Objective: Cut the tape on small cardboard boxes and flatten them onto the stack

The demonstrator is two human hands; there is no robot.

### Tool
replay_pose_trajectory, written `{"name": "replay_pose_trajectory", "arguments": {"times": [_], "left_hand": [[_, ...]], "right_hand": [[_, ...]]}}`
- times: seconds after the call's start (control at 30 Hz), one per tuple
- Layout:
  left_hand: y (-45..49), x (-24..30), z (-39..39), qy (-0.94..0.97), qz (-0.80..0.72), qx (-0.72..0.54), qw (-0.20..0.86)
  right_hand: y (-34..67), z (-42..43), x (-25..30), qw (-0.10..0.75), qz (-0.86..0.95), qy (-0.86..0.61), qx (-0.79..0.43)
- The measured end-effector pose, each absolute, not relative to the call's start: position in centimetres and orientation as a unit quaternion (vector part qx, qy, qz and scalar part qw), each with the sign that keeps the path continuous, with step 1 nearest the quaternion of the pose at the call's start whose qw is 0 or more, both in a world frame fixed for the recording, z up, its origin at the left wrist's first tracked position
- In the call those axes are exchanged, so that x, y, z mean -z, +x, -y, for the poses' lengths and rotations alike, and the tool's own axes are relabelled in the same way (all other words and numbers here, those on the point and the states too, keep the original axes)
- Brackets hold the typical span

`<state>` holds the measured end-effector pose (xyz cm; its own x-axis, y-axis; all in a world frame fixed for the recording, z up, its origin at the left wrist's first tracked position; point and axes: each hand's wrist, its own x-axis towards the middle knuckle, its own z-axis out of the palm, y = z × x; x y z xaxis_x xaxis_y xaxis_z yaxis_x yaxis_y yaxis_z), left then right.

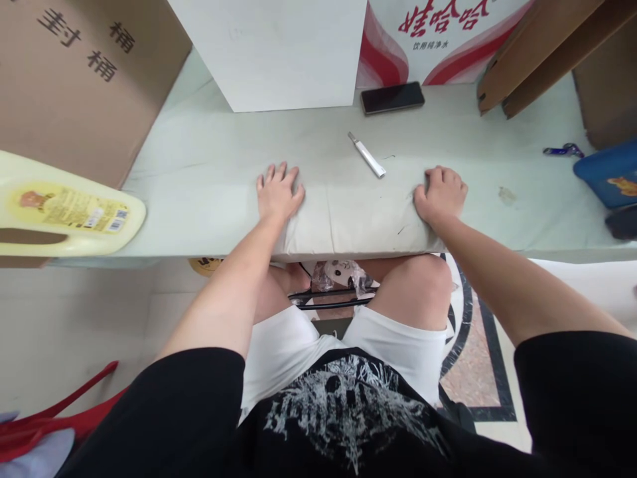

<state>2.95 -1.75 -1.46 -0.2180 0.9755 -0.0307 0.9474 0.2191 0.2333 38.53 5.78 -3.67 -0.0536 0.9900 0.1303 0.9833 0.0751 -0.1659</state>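
A folded off-white cloth (358,222) lies at the near edge of the pale table (209,179), hanging slightly over it. My left hand (277,192) rests flat on the cloth's left end, fingers stretched out. My right hand (442,194) presses on the cloth's right end with its fingers curled under into a loose fist. A small white tube-shaped tool (367,155) lies on the table just beyond the cloth, between my hands.
A black phone (393,97) lies further back. A white box (279,50) and a brown carton (74,79) stand at the back left. A yellow jug (60,212) lies at the left edge. A blue item (610,174) sits far right.
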Motion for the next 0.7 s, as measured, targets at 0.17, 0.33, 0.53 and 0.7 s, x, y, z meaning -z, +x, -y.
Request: {"name": "replay_pose_trajectory", "arguments": {"times": [0.17, 0.33, 0.53, 0.7], "left_hand": [[2.9, 1.6, 1.8, 0.619, -0.777, -0.087, 0.081], [2.8, 1.7, 1.7, 0.615, -0.777, -0.105, 0.084], [2.8, 1.9, 1.6, 0.613, -0.778, -0.11, 0.08], [2.9, 1.8, 1.6, 0.611, -0.782, -0.1, 0.071]], "right_hand": [[38.4, -5.7, 3.4, 0.089, 0.725, -0.683, -0.017], [38.3, -5.5, 3.2, 0.092, 0.725, -0.682, -0.018], [38.1, -5.4, 2.8, 0.091, 0.72, -0.688, -0.031], [38.0, -5.3, 2.4, 0.086, 0.72, -0.688, -0.032]]}}
